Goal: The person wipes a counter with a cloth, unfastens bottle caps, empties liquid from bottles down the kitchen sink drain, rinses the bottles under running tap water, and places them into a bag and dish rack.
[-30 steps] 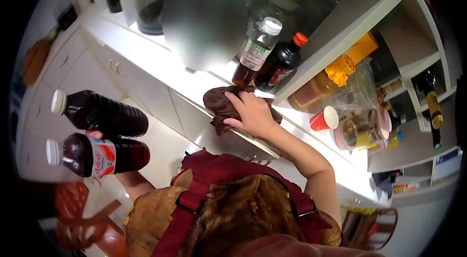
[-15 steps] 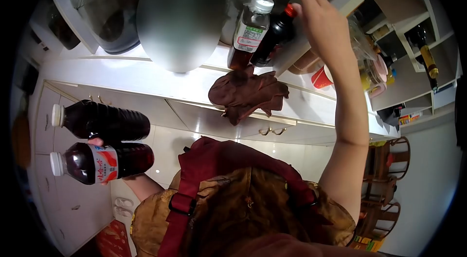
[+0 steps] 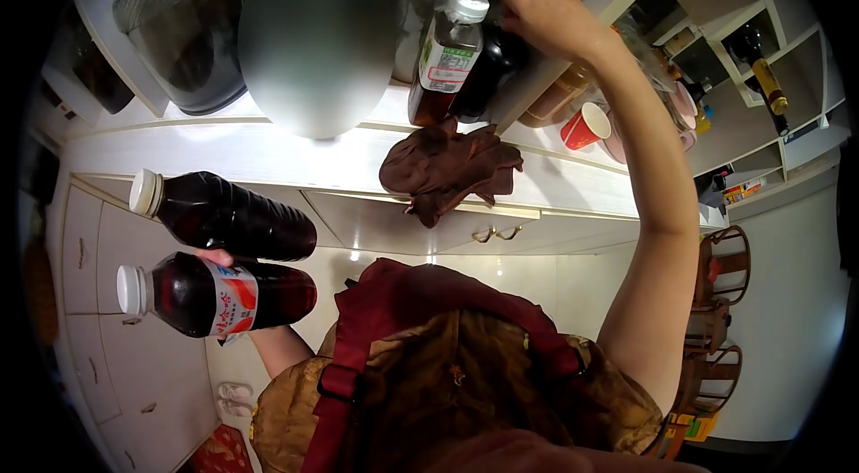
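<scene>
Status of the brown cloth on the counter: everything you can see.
The dark brown crumpled cloth looks like soft, matte fabric, bunched in folds with uneven edges. It lies on the white counter, its lower part hanging over the front edge. Its top reaches the foot of the clear, white-capped bottle; contact there is unclear. Neither the left hand nor the right hand touches it.

A loose, brown garment (image 3: 403, 392) is worn, mottled in lighter and darker patches and marked at its middle by a small orange motif (image 3: 457, 374). It is crossed by broad, dark red straps (image 3: 358, 330), fitted with a black buckle (image 3: 338, 383). The upper arms are partly covered by short, brown sleeves (image 3: 284, 406); the forearms are left bare.
</scene>
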{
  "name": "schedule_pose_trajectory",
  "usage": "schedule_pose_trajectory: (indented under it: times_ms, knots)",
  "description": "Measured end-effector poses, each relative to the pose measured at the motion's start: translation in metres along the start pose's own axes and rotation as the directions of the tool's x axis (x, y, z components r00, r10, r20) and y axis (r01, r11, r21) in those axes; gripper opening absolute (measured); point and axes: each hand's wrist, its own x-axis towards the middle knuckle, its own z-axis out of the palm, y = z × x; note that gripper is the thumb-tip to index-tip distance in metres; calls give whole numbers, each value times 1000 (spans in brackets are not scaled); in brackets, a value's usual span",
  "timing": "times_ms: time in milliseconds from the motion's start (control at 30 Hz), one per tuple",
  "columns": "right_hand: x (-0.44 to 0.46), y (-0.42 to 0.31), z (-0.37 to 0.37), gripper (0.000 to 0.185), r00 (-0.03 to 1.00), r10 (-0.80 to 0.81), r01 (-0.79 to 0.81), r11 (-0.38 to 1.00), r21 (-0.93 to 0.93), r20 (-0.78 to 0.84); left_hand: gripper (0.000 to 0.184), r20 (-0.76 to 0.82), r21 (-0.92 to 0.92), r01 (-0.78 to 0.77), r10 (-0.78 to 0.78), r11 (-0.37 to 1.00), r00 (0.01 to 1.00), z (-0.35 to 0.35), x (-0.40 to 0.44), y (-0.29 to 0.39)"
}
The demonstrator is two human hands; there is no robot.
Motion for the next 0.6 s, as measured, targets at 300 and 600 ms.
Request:
schedule_pose_trajectory:
  times_ms: [300,600]
  knots:
    - [-14,-1,-21,20,986,-103,82,984,157,132,103,169,-127,71,-49,989,984,16,25,-28]
    - [-16,5,-23,20,966,-244,216,944,248,84,104,421,-250,214,-93,944,902,36,57,-65]
